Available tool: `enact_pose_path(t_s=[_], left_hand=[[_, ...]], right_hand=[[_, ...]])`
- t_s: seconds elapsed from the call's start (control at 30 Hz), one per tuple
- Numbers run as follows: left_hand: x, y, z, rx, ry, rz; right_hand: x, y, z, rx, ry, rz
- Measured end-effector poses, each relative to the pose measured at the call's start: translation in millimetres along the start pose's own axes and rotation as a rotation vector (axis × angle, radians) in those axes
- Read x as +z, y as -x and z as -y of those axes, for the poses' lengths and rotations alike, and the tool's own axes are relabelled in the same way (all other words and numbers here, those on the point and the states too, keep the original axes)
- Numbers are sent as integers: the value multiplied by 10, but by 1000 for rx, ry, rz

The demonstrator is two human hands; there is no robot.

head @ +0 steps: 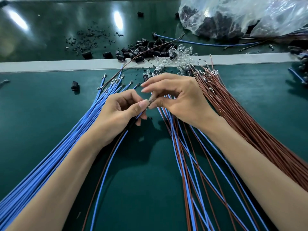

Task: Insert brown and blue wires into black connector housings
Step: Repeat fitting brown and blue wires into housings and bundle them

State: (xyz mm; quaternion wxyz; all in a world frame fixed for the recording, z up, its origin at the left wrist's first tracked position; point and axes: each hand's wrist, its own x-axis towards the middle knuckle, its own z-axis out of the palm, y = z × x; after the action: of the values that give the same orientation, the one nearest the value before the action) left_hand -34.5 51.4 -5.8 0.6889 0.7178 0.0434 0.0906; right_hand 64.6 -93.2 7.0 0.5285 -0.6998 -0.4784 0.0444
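Fig. 1. At the centre of my view, the left hand [121,110] and right hand [176,99] meet above the green tabletop [41,105]. Each pinches, with curled fingertips, the end of one blue-and-brown wire pair [121,140] that trails toward me; I cannot tell whether a housing sits on it. A blue wire bundle [66,144] lies left, a brown wire bundle [241,117] right, and the black connector housings [146,47] lie heaped beyond the hands, near a plastic bag [241,15].
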Motion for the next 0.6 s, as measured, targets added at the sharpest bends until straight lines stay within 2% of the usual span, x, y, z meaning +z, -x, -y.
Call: enact_pose_path(t_s=[0.13,0.37,0.6], left_hand=[[-25,3,0,-9,-45,73],[33,0,19,23,-88,31],[61,-4,4,19,-25,-19]], right_hand=[[-83,-16,17,-11,100,98],[-124,-19,13,5,113,72],[-148,-30,-1,51,74,75]])
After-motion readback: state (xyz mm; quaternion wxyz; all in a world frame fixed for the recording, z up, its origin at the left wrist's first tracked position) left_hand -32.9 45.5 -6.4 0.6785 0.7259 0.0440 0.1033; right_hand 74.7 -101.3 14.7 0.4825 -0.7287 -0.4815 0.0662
